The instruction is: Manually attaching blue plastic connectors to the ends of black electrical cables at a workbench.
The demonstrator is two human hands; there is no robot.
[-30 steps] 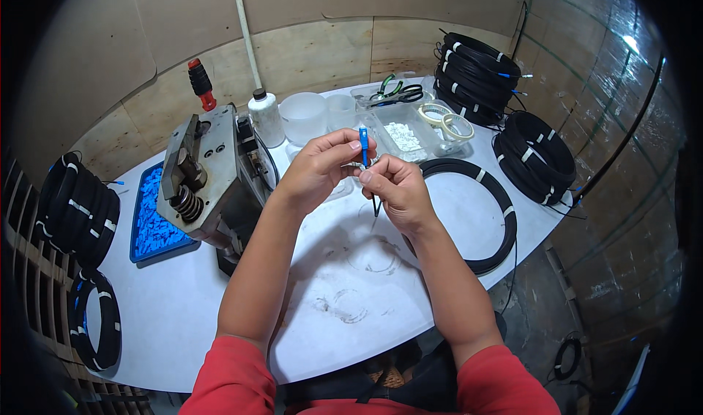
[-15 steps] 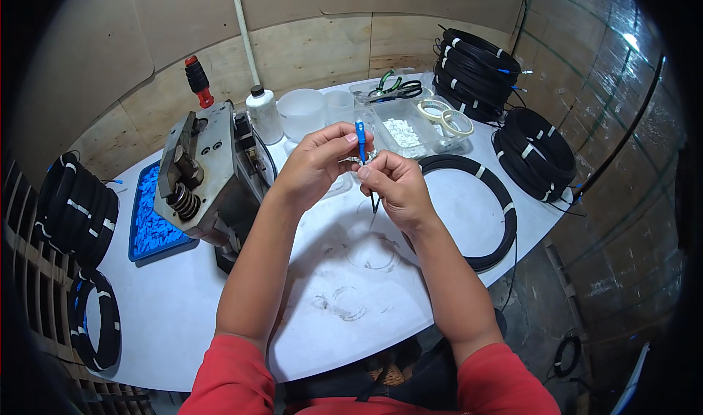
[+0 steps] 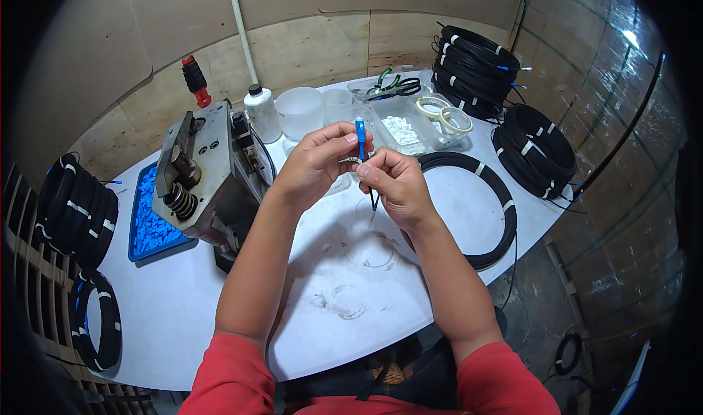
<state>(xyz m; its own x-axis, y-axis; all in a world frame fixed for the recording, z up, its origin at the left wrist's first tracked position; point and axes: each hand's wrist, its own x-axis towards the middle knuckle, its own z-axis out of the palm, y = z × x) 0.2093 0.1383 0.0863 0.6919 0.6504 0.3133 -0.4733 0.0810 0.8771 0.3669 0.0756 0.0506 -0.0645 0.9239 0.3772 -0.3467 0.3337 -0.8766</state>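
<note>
A blue fibre-optic cable connector [image 3: 360, 131] stands upright between my hands above the middle of the table. My left hand [image 3: 320, 159] pinches it from the left, thumb against its side. My right hand [image 3: 396, 187] is closed around its lower end, where a short black cable [image 3: 374, 200] hangs below the fingers. A small shiny piece shows between the two hands, too small to name. Just right of my right hand lies a black cable coil [image 3: 505, 203] tied with white bands.
A metal press [image 3: 209, 173] stands at left beside a tray of blue parts [image 3: 150, 250]. Behind my hands are a white bottle [image 3: 262, 115], plastic tubs [image 3: 299, 115], a bin of white pieces [image 3: 401, 133], tape rolls [image 3: 457, 120] and scissors [image 3: 407, 87]. Stacked black coils [image 3: 472, 75] stand at back right.
Both hands keep their hold on the connector in nearly the same place. The shiny piece between the fingers looks slightly shifted; the view has tilted a little.
</note>
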